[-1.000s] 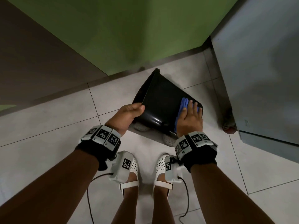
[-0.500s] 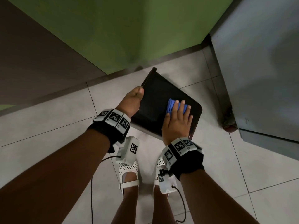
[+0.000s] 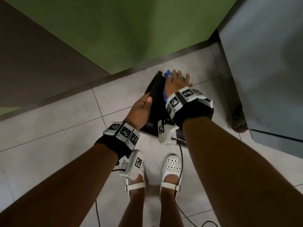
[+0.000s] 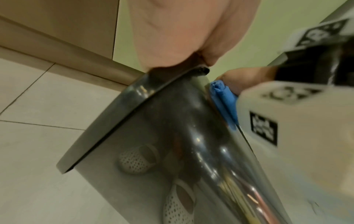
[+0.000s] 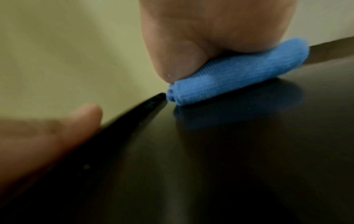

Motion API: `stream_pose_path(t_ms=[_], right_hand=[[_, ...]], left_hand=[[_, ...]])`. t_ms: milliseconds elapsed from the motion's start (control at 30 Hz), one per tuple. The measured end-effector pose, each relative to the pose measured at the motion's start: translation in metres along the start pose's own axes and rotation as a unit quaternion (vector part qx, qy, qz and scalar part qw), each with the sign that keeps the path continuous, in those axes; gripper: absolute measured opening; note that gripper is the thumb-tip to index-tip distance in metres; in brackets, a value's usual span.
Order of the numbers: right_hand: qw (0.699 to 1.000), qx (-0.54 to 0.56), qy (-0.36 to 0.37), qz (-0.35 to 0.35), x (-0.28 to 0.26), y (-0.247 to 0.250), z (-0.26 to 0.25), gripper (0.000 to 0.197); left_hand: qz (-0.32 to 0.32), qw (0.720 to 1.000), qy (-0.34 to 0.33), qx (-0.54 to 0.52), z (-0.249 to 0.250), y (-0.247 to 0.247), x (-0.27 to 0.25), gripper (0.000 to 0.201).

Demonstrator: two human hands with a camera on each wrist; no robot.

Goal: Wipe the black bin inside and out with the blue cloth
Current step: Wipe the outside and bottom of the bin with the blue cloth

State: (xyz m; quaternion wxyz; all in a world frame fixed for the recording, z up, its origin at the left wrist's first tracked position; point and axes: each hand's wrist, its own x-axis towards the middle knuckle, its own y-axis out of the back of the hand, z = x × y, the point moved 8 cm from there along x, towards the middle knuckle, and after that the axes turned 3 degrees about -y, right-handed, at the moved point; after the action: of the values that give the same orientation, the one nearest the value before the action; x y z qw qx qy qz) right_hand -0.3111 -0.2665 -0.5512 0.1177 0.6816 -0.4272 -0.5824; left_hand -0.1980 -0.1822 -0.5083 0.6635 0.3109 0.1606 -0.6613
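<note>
The black bin (image 3: 156, 97) is tilted off the floor, its glossy outer wall (image 4: 172, 151) facing me. My left hand (image 3: 141, 108) grips its rim on the near left side, thumb on the outside. My right hand (image 3: 178, 79) lies flat with straight fingers on the bin's upper outer wall and presses the folded blue cloth (image 3: 168, 73) against it, close to the far rim corner. The right wrist view shows the cloth (image 5: 239, 74) rolled under the palm on the dark wall (image 5: 229, 151). In the left wrist view the cloth (image 4: 224, 103) peeks out beside the bin. The bin's inside is hidden.
A green wall (image 3: 131, 30) stands behind the bin, with a brown panel (image 3: 41, 63) to the left. On the right a grey cabinet (image 3: 262, 63) rests on a caster (image 3: 237, 123). My white shoes (image 3: 172, 166) stand on the tiled floor just below the bin, and wrist cables hang down.
My right hand has slid the cloth along the outer wall from the near end to the far rim. The left hand keeps its grip on the rim, and the bin stands steeper.
</note>
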Motion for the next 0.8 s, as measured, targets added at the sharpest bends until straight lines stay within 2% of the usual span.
stream_pose_path(t_ms=[67, 200, 300, 400, 500, 633, 800], right_hand=[[1.000, -0.008, 0.006, 0.013, -0.006, -0.001, -0.004, 0.049], [0.991, -0.033, 0.114, 0.063, -0.068, -0.024, -0.018, 0.052], [0.988, -0.077, 0.131, 0.027, -0.103, -0.056, -0.016, 0.054], [0.989, -0.071, 0.126, 0.014, -0.102, -0.063, -0.011, 0.055], [0.989, -0.056, 0.127, 0.051, -0.084, -0.049, -0.010, 0.054], [0.995, -0.019, 0.050, 0.081, -0.048, -0.017, 0.020, 0.053], [0.993, 0.032, -0.086, 0.070, -0.001, 0.011, 0.105, 0.051]], left_hand=[[0.007, 1.000, -0.011, 0.003, 0.001, 0.002, 0.002, 0.038], [0.028, 0.999, -0.002, -0.018, 0.001, 0.006, 0.008, 0.035], [0.026, 0.999, 0.021, 0.014, -0.006, 0.011, 0.008, 0.033], [0.025, 0.999, 0.029, 0.005, -0.006, 0.011, 0.005, 0.033], [0.033, 0.999, 0.019, -0.008, -0.002, 0.008, 0.009, 0.034], [0.047, 0.999, -0.002, -0.017, -0.001, 0.009, 0.013, 0.039], [0.089, 0.996, -0.004, 0.003, -0.002, 0.021, 0.012, 0.038]])
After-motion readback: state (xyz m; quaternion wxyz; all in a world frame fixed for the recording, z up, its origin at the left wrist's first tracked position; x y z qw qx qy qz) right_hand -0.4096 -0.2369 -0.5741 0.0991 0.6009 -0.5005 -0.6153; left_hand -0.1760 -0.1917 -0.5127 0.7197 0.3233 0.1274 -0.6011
